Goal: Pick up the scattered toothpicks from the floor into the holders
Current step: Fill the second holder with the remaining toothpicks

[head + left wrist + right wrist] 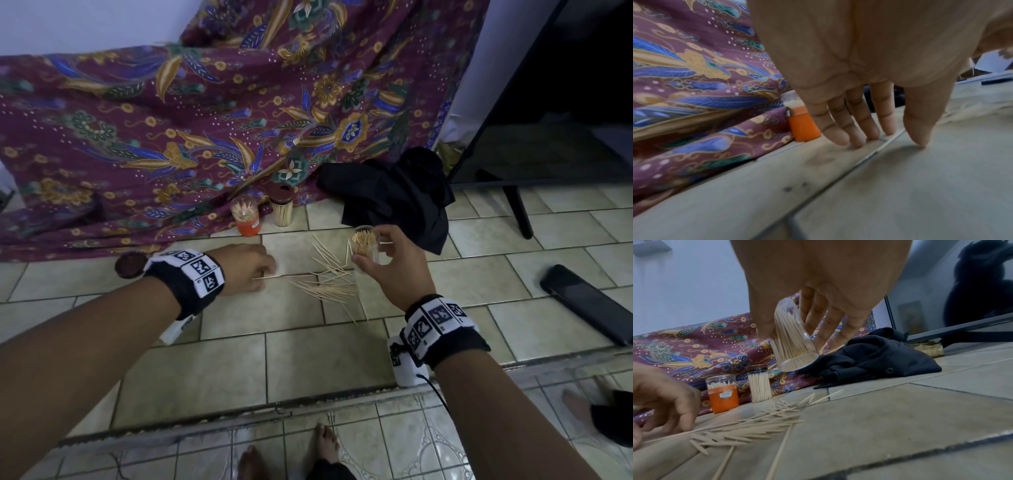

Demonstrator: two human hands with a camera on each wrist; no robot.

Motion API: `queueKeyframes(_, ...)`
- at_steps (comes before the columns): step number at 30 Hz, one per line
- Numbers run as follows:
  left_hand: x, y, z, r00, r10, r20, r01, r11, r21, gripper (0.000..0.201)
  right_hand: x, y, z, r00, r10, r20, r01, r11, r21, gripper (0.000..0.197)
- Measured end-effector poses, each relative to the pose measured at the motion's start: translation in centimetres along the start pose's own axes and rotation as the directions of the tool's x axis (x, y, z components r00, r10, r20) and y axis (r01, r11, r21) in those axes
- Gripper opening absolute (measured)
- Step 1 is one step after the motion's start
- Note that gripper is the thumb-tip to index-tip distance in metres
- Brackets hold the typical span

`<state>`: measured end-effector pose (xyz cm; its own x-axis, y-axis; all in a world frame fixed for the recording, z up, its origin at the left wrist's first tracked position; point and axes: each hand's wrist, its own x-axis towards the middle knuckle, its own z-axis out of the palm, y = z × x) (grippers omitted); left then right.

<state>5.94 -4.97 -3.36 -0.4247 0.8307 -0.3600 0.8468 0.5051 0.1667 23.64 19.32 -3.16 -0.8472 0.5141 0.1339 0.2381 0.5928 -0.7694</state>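
Observation:
Several loose toothpicks (329, 284) (756, 426) lie in a heap on the tiled floor between my hands. My right hand (376, 251) grips a clear holder (363, 241) (793, 340) packed with toothpicks and holds it tilted above the heap's right side. My left hand (265, 274) (890, 139) reaches down left of the heap, its straight fingers and thumb touching the floor at the end of one long stick (291, 275). I cannot tell whether it has hold of the stick. An orange holder (246, 219) (801, 123) (723, 394) and a brown-lidded holder (282, 207) (759, 384) stand behind.
A patterned purple cloth (171, 137) hangs behind the holders. A black garment (394, 195) lies at the back right, a dark phone (585, 301) on the tiles at the right. A brown lid (128, 265) sits by my left wrist. A black stand leg (517, 209) slants down at the far right.

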Motion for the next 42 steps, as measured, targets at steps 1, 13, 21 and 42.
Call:
queueKeyframes(1, -0.3, -0.2, 0.3, 1.000, -0.005, -0.004, 0.005, 1.000, -0.014, 0.020, 0.1, -0.1, 0.2, 1.000, -0.004, 0.001, 0.004, 1.000, -0.002, 0.047)
queueKeyframes(13, -0.1, 2.7, 1.2, 0.994, 0.110, -0.012, -0.110, 0.993, 0.031, 0.021, 0.6, -0.5, 0.5, 1.000, -0.016, -0.002, 0.016, 1.000, 0.010, 0.047)
queueKeyframes(21, 3.8, 7.1, 1.4, 0.951, 0.285, -0.122, -0.276, 0.958, 0.080, 0.021, 0.4, 0.1, 0.2, 1.000, -0.018, -0.009, 0.018, 1.000, 0.007, 0.046)
queueKeyframes(42, 5.3, 5.9, 0.4, 0.992, 0.060, -0.112, -0.077, 0.985, -0.151, 0.021, 0.5, 1.3, -1.3, 1.000, 0.014, -0.028, -0.014, 1.000, 0.012, 0.044)
